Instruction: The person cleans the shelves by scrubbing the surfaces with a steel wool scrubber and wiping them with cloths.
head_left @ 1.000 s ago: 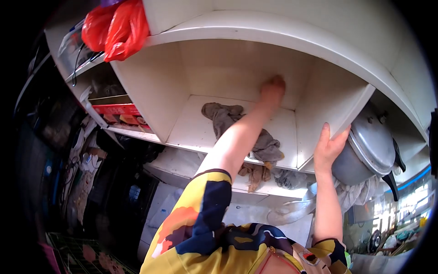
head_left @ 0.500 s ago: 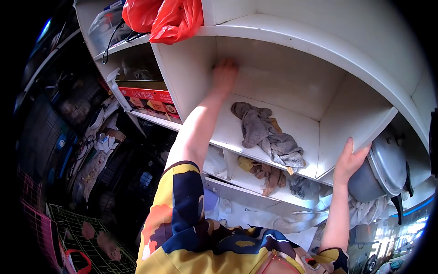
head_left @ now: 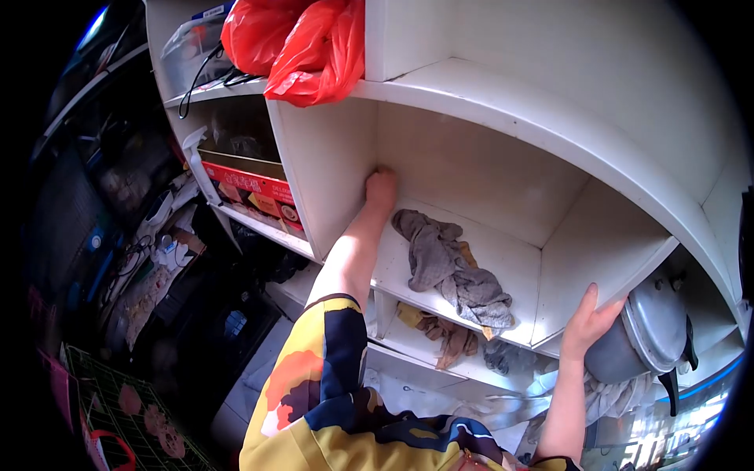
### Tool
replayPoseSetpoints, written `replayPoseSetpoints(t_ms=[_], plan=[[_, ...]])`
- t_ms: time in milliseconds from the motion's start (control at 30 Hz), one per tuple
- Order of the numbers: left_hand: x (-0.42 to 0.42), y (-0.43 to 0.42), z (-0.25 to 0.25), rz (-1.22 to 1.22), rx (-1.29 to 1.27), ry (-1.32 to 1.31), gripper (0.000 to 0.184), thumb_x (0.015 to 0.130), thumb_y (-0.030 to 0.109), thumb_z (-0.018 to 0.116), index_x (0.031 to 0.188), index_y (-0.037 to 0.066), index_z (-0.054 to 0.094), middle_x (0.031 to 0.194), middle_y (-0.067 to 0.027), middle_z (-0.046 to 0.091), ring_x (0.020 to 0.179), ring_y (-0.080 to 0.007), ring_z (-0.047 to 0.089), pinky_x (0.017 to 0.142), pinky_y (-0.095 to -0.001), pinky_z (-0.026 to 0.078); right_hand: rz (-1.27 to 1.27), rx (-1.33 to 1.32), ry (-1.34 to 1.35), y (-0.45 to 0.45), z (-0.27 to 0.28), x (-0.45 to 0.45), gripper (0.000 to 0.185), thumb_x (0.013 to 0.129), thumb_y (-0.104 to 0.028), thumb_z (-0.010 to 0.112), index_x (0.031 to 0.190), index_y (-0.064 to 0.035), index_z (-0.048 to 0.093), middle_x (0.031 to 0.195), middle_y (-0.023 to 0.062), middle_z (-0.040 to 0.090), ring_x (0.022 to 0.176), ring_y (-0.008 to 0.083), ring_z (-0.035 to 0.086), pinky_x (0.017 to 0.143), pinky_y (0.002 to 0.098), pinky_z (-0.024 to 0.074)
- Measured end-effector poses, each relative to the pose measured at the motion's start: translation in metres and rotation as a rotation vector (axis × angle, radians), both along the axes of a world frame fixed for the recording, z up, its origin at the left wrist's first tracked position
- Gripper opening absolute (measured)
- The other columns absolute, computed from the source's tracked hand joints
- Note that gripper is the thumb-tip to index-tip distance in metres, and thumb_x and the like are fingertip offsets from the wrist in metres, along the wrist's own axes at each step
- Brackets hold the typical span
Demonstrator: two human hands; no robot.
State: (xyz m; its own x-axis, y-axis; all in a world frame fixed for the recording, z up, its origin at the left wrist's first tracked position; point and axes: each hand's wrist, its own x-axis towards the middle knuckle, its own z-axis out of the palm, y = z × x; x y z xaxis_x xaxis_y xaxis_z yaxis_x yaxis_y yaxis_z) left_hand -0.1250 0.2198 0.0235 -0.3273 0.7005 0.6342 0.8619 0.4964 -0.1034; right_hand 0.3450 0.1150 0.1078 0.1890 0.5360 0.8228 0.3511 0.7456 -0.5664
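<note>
Inside a white shelf compartment (head_left: 479, 165), my left hand (head_left: 382, 188) is closed like a fist against the back left corner. Whatever its fingers hold, if anything, is hidden. A crumpled grey cloth (head_left: 452, 263) lies on the compartment floor, to the right of my left forearm, with a bit of brown cloth showing beneath it. My right hand (head_left: 587, 323) grips the front edge of the right side panel (head_left: 605, 255), thumb on the inner face and fingers round the outer side.
A grey metal pot (head_left: 640, 334) with black handles stands right of my right hand. Red plastic bags (head_left: 310, 55) hang over the shelf edge at upper left. A red printed box (head_left: 251, 192) fills the left compartment. More crumpled rags (head_left: 448, 337) lie on the shelf below.
The view has shifted, so the shelf sits lower in the picture. My left hand has slid down the back left corner. My right hand keeps its place on the panel edge.
</note>
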Motion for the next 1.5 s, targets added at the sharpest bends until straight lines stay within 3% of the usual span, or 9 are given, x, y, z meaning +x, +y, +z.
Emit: replayPoseSetpoints(t_ms=[100, 300, 400, 733, 867, 1000, 1267, 1367, 1500], plan=[[0.012, -0.017, 0.003, -0.064, -0.111, -0.199, 0.017, 0.081, 0.006, 0.057, 0.092, 0.007, 0.070, 0.103, -0.0152, 0.065, 0.089, -0.0312, 0.069, 0.075, -0.0423, 0.057, -0.024, -0.031, -0.015, 0.000, 0.001, 0.001, 0.053, 0.096, -0.010, 0.055, 0.140, 0.0093, 0.032, 0.136, 0.0240, 0.045, 0.123, 0.0316, 0.047, 0.105, 0.0366, 0.0345], [0.028, -0.073, 0.014, -0.228, -0.050, -0.259, 0.019, 0.081, 0.009, 0.059, 0.093, 0.003, 0.072, 0.102, -0.0200, 0.065, 0.102, -0.0320, 0.064, 0.081, -0.0438, 0.055, -0.036, -0.012, -0.045, 0.002, 0.005, 0.000, 0.055, 0.096, -0.012, 0.056, 0.141, 0.0088, 0.032, 0.136, 0.0236, 0.045, 0.122, 0.0319, 0.048, 0.104, 0.0373, 0.0354], [0.054, -0.080, 0.020, -0.045, -0.147, -0.407, 0.025, 0.077, 0.009, 0.061, 0.100, 0.004, 0.070, 0.111, -0.0207, 0.060, 0.100, -0.0358, 0.064, 0.083, -0.0465, 0.054, -0.023, 0.007, -0.073, 0.001, 0.006, 0.002, 0.052, 0.096, -0.011, 0.056, 0.139, 0.0081, 0.034, 0.135, 0.0232, 0.046, 0.122, 0.0319, 0.049, 0.104, 0.0376, 0.0357], [0.224, -0.012, 0.014, -0.677, -0.084, -0.728, 0.036, 0.083, 0.012, 0.060, 0.119, 0.004, 0.060, 0.123, -0.0207, 0.055, 0.109, -0.0400, 0.057, 0.093, -0.0441, 0.048, -0.043, -0.002, -0.099, 0.004, 0.006, 0.005, 0.049, 0.095, -0.010, 0.057, 0.136, 0.0075, 0.037, 0.130, 0.0222, 0.049, 0.118, 0.0318, 0.051, 0.102, 0.0379, 0.0378], [0.257, -0.067, 0.047, -0.705, 0.026, -0.402, 0.050, 0.084, 0.039, 0.065, 0.121, 0.007, 0.060, 0.133, -0.0159, 0.051, 0.132, -0.0412, 0.038, 0.104, -0.0609, 0.034, -0.045, -0.004, -0.047, 0.003, 0.005, 0.001, 0.048, 0.095, -0.009, 0.057, 0.136, 0.0066, 0.038, 0.128, 0.0222, 0.051, 0.116, 0.0318, 0.053, 0.101, 0.0379, 0.0387], [0.281, -0.133, 0.033, -0.731, -0.347, -0.469, 0.066, 0.078, 0.061, 0.062, 0.126, 0.017, 0.061, 0.144, -0.0138, 0.043, 0.139, -0.0484, 0.023, 0.101, -0.0793, 0.016, -0.100, 0.011, -0.097, 0.003, 0.006, 0.002, 0.048, 0.095, -0.009, 0.058, 0.136, 0.0068, 0.038, 0.128, 0.0219, 0.051, 0.116, 0.0316, 0.053, 0.101, 0.0378, 0.0390], [0.236, -0.151, 0.004, -0.837, 0.008, -0.377, 0.046, 0.073, 0.030, 0.069, 0.116, 0.015, 0.062, 0.129, -0.0084, 0.053, 0.123, -0.0308, 0.049, 0.105, -0.0625, 0.034, -0.089, 0.021, -0.088, 0.004, 0.005, 0.003, 0.050, 0.096, -0.012, 0.058, 0.137, 0.0076, 0.037, 0.130, 0.0222, 0.050, 0.116, 0.0314, 0.052, 0.101, 0.0374, 0.0388], [0.181, -0.144, 0.012, -0.563, -0.258, -0.375, 0.043, 0.081, 0.031, 0.061, 0.120, 0.013, 0.060, 0.131, -0.0086, 0.051, 0.131, -0.0293, 0.040, 0.112, -0.0578, 0.026, -0.086, 0.024, -0.097, 0.004, 0.004, 0.003, 0.050, 0.096, -0.012, 0.058, 0.137, 0.0076, 0.037, 0.130, 0.0224, 0.050, 0.117, 0.0315, 0.052, 0.101, 0.0370, 0.0382], [0.081, -0.134, 0.005, -0.262, -0.202, -0.179, 0.037, 0.085, 0.022, 0.058, 0.119, 0.009, 0.058, 0.139, -0.0060, 0.050, 0.134, -0.0321, 0.039, 0.109, -0.0549, 0.030, -0.071, 0.023, -0.070, 0.000, 0.005, -0.001, 0.049, 0.096, -0.011, 0.057, 0.136, 0.0075, 0.038, 0.130, 0.0226, 0.050, 0.117, 0.0319, 0.051, 0.102, 0.0370, 0.0374]])
